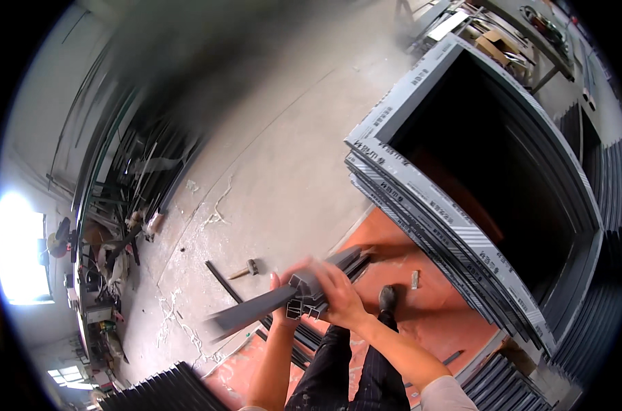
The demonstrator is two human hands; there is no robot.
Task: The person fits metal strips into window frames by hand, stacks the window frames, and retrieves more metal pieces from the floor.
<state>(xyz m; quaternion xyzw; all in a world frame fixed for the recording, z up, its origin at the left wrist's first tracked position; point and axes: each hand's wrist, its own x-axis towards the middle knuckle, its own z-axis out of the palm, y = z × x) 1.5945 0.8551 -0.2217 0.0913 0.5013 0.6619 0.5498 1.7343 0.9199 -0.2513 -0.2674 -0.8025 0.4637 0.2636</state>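
Note:
In front of my legs I hold a small bundle of dark grey metal profiles (252, 312). Their hollow cut ends point toward me, and a long length runs off to the left, smeared by motion. My left hand (281, 318) is closed around the bundle from below and the left, its thumb showing above. My right hand (341, 300) is wrapped over the right side, its fingertips blurred. Beyond my right hand, more dark profile lengths (352, 260) stick out; whether they belong to the same pieces, I cannot tell.
A hammer (252, 266) lies on the concrete floor (270, 157) ahead. On the right, large window-like frames (454, 212) are stacked on an orange-red mat (430, 308). Dark profile bars (177, 390) sit at lower left; a cluttered rack (146, 157) lines the left wall.

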